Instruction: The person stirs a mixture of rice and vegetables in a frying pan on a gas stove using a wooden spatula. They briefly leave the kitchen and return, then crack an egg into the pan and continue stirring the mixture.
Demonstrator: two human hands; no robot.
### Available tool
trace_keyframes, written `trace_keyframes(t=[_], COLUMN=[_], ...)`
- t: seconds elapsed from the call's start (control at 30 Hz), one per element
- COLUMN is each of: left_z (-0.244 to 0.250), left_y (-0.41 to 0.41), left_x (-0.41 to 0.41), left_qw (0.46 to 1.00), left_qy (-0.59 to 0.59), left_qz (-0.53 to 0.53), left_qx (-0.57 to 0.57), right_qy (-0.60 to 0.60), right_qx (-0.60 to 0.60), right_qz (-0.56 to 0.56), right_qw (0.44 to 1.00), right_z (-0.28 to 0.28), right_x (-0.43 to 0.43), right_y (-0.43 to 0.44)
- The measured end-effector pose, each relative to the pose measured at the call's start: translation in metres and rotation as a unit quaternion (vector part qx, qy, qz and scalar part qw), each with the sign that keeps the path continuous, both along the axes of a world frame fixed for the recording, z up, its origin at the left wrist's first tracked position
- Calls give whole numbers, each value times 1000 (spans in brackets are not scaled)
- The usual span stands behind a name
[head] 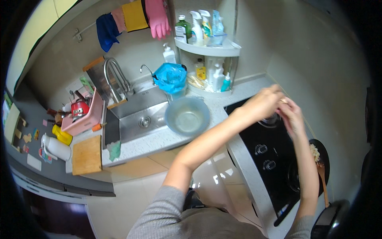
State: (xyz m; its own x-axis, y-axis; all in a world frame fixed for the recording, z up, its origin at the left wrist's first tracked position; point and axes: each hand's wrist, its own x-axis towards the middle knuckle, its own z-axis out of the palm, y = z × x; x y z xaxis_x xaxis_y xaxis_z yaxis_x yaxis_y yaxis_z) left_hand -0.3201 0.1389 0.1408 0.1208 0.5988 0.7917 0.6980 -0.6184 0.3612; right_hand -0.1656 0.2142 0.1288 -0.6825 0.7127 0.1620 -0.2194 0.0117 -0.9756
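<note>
My left hand (pixel 268 100) and my right hand (pixel 291 115) meet above the far burner (pixel 270 121) of a black gas cooktop (pixel 253 134). Their fingers are bent together, and blur hides whether anything is between them. A small pale yellow spot shows at the fingers, too unclear to name. Beneath my right forearm, a black frying pan (pixel 324 149) holds pale chopped food (pixel 314 153). A wooden spatula (pixel 323 182) rests in it, its handle reaching over the rim.
A translucent plastic basin (pixel 187 131) stands between the cooktop and the steel sink (pixel 134 131). Behind it is a bin lined with a blue bag (pixel 170 77). Bottles crowd a corner shelf (pixel 209 50). Further left are a pink dish rack (pixel 82 127) and a cutting board (pixel 86 155).
</note>
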Motion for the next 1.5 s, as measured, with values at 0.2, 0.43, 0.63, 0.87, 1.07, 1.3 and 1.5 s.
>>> trace_keyframes(t=[0.2,0.43,0.63,0.87,1.07,1.3,1.5], left_z=[-30,-28,-140,-291,-303,-286,-304], left_y=[-72,-225,-382,-487,-508,-471,-481], left_x=[-241,-345,-285,-260,-267,-240,-257], left_qw=[964,844,731,495,596,695,753], left_qy=[33,-124,-41,-61,-194,-265,-188], left_qz=[231,500,645,801,745,625,590], left_qx=[-123,-150,-216,-331,-227,-237,-223], right_qy=[70,-197,-58,-70,-66,-38,-50], right_qx=[-27,376,223,118,256,486,508], right_qz=[99,-69,33,354,458,445,433], right_qw=[992,903,973,925,849,751,743], right_z=[-62,-119,-57,-173,-254,-289,-306], right_x=[-295,-462,-299,-309,-399,-418,-421], right_y=[-14,-55,-123,-322,-412,-399,-406])
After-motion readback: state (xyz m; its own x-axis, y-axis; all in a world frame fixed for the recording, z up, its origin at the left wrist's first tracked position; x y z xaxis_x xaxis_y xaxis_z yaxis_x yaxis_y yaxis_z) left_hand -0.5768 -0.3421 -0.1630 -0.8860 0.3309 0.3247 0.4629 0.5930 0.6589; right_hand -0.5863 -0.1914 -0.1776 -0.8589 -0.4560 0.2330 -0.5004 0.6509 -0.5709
